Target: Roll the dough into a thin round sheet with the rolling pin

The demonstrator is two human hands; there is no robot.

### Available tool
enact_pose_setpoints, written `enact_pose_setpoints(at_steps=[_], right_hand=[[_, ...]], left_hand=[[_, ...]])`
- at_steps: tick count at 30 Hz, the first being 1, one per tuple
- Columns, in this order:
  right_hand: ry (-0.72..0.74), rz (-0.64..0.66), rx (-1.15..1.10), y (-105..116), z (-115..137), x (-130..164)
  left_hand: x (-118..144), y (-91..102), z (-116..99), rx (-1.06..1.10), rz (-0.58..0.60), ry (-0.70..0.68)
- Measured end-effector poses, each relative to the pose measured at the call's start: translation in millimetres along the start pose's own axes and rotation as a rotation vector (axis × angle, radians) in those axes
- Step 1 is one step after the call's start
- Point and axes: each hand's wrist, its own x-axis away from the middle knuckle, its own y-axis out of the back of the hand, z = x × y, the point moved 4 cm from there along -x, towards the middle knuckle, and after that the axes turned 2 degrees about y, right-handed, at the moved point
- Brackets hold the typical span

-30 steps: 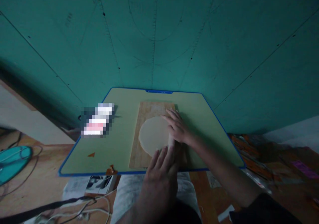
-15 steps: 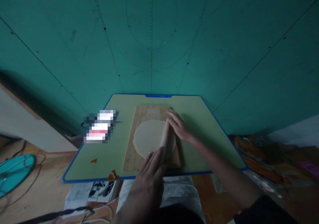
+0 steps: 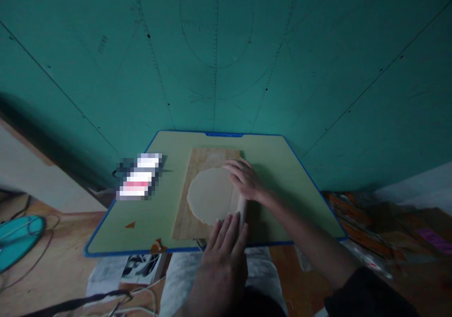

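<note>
Both hands flat, fingers spread, palms down on a pale rolling pin [image 3: 241, 207] — left hand [image 3: 226, 246] on its near end, right hand [image 3: 245, 180] on its far end — at the right edge of a thin round dough [image 3: 208, 195] on a wooden board [image 3: 197, 159], green mat [image 3: 282, 166] beneath.

The left hand [image 3: 226, 246] lay flat, palm down, fingers stretched forward and together. The right hand [image 3: 243, 179] lay flat farther ahead, fingers spread leftward, its dark-sleeved forearm angled in from the right.
</note>
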Motion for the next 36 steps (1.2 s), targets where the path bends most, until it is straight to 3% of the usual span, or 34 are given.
enact_pose_setpoints(at_steps=[4,9,13,16,21,24,30,36], right_hand=[[-0.053,0.039,0.060,-15,18,-31],[-0.093,-0.063,-0.052,-20,22,-53],[-0.135,-0.178,-0.310,-4,-2,-30],[-0.196,-0.268,-0.396,8,-23,-1],[-0.192,-0.234,-0.387,3,-35,25],[-0.124,-0.174,-0.285,0,-30,23],[-0.088,0.056,0.020,-6,-1,-7],[-0.151,0.071,0.108,-22,33,-52]], left_hand=[[9,12.2,14,-0.059,-0.038,0.074],[11,18.2,27,-0.031,-0.076,0.114],[6,-3.5,19,0.052,-0.012,0.031],[4,-25.1,9,0.112,-0.039,0.009],[-2,-47.5,-7,0.195,-0.077,0.013],[-5,-39.0,-8,0.135,-0.112,0.014],[1,0.3,6,-0.012,-0.064,0.041],[13,15.7,29,-0.034,-0.113,0.178]])
